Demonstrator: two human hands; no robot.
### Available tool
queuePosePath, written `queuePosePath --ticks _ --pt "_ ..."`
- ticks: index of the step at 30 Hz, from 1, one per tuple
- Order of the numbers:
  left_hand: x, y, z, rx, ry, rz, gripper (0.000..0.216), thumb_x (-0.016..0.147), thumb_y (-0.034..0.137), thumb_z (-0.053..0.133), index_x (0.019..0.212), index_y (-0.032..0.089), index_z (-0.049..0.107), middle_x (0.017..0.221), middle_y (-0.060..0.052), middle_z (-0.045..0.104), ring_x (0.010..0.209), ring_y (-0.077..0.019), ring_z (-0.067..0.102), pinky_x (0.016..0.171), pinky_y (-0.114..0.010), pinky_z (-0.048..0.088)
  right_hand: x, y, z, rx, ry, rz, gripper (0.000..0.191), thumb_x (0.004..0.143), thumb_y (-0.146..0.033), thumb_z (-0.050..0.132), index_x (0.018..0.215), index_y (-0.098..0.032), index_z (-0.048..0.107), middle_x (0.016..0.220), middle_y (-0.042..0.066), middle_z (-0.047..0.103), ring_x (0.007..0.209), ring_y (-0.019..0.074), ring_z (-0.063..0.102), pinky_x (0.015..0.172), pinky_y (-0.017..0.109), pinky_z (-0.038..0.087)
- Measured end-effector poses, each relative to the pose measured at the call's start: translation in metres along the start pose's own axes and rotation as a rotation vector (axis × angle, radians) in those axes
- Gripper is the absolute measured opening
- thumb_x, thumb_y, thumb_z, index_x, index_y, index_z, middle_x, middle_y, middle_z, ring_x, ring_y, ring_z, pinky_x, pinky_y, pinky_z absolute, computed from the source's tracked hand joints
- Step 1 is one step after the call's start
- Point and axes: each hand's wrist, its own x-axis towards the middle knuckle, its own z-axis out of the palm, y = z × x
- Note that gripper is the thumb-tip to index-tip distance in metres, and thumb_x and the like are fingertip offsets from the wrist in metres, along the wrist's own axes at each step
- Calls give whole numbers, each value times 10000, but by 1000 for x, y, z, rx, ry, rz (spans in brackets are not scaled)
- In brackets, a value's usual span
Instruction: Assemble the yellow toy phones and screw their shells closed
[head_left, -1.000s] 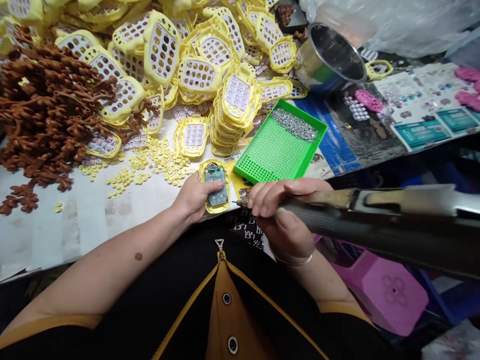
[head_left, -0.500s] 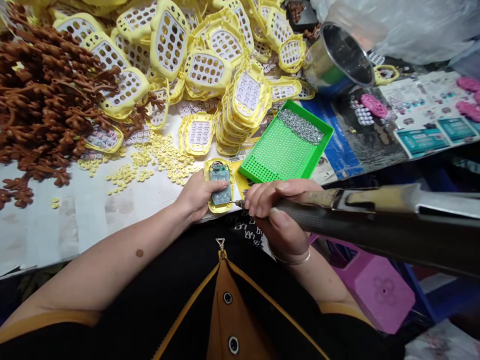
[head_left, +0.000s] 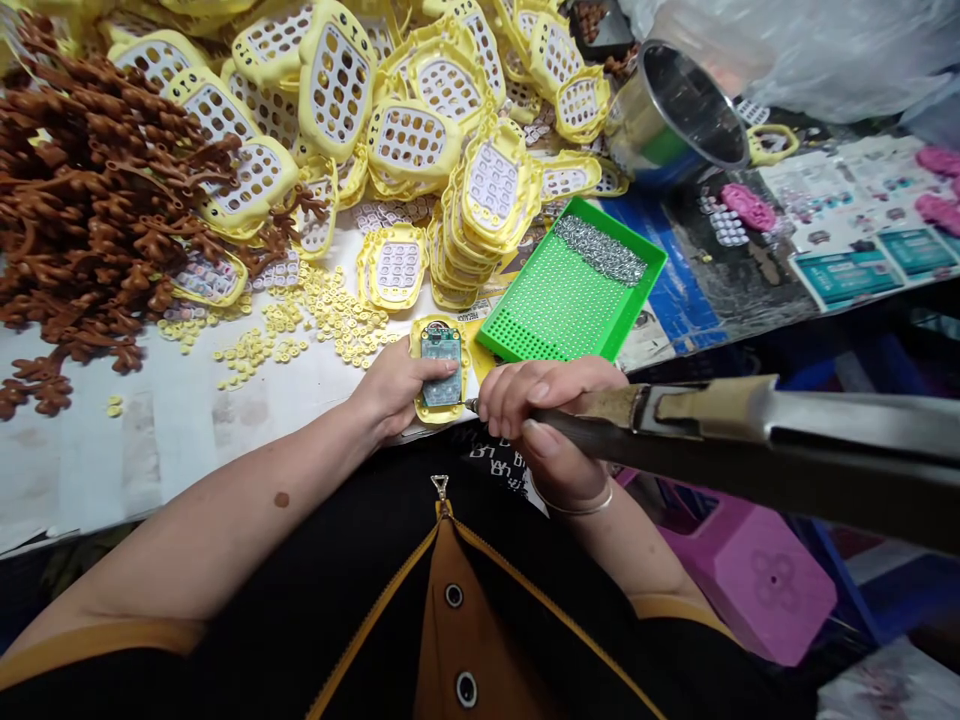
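My left hand grips a yellow toy-phone shell lying face down at the table's near edge, a small teal circuit board seated in it. My right hand is closed around a long electric screwdriver, whose body runs off to the right. The driver's tip sits at the shell's right edge, touching or almost touching it. A green perforated tray with a heap of small silver screws along its far side lies just beyond my right hand.
Many yellow keypad shells are heaped and stacked at the back. Brown plastic parts pile up on the left, small yellow buttons are scattered mid-table. A steel cup lies on its side beyond the tray. A pink stool stands below right.
My right hand has carried the screwdriver tip a little left, up to the shell's right edge. My left hand keeps its hold on the shell.
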Motion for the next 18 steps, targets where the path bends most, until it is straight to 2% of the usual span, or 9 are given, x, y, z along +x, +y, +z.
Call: queuePosePath --ticks 3,5,8,13,16,17,18 --pt "0 1 0 19 19 -3 277 571 26 692 830 110 641 794 -77 715 718 -209 677 802 -421 547 3 -7 -3 19 -14 -10 204 771 -204 616 959 -275 582 560 -75 500 433 110 495 428 271 449" --pt "-1 2 1 24 42 -20 305 564 23 707 850 108 645 803 -83 725 734 -224 690 808 -436 557 7 -19 -10 -12 25 -33 225 786 -250 613 1006 -290 587 531 -80 484 409 114 479 412 276 446" --pt "-1 4 2 22 57 -26 355 555 14 722 892 103 655 838 -94 738 772 -246 707 819 -447 568 13 -37 -30 -158 196 -123 224 786 -321 622 1009 -306 617 506 -75 464 379 115 429 400 292 433" --pt "-7 8 3 55 26 -85 354 577 7 722 915 99 669 828 -95 745 746 -240 716 791 -420 585 10 -47 -67 -360 431 -197 197 752 -279 647 948 -282 669 528 -64 460 395 108 421 428 289 406" --pt "-15 10 -1 53 -13 -125 327 592 15 724 902 106 668 794 -86 741 693 -215 706 725 -363 586 1 -54 -73 -386 534 -106 186 741 -245 669 925 -260 695 552 -51 498 453 109 469 512 295 445" --pt "-19 11 -3 51 -29 -130 329 593 21 730 902 110 666 791 -83 740 680 -204 700 705 -343 582 -2 -58 -72 -404 555 23 201 744 -237 685 942 -270 695 603 -44 545 533 121 525 608 301 483" --pt "-22 12 -6 49 -46 -133 334 589 27 737 904 114 664 790 -79 739 671 -195 695 688 -327 578 -4 -61 -71 -404 581 88 233 743 -271 708 974 -286 686 659 -41 586 607 130 561 674 293 502"
